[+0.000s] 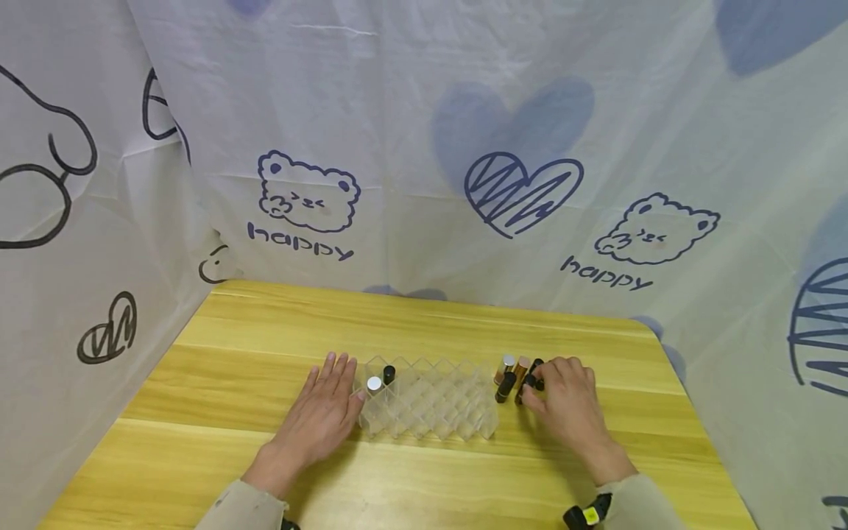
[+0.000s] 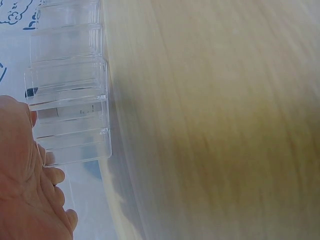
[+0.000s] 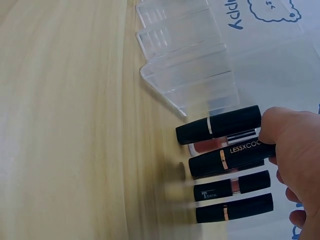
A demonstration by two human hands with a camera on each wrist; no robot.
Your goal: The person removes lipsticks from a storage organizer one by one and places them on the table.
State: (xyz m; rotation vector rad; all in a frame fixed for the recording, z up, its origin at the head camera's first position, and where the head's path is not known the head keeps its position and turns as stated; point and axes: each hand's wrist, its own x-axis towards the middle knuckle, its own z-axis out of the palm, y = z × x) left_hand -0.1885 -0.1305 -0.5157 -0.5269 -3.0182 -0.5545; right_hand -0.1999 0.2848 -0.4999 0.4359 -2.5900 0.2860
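A clear acrylic lipstick holder (image 1: 437,405) with diamond-shaped compartments stands on the table. A white-capped tube (image 1: 374,384) and a black-capped tube (image 1: 389,374) stand in compartments at its left end. My left hand (image 1: 324,405) lies along that end, fingers straight, thumb at the holder's edge. Right of the holder, several lipsticks stand in a group, including a black one (image 1: 506,387) and a silver-capped one (image 1: 506,364). My right hand (image 1: 570,401) pinches the top of a black lettered lipstick (image 3: 230,157) with a gold band; its other fingers are partly hidden behind it.
The wood-grain table (image 1: 424,486) meets a printed cloth (image 1: 411,110) at the back, and more cloth hangs at both sides. Close beside the pinched lipstick stand another black lipstick (image 3: 220,125) and black tubes (image 3: 235,207).
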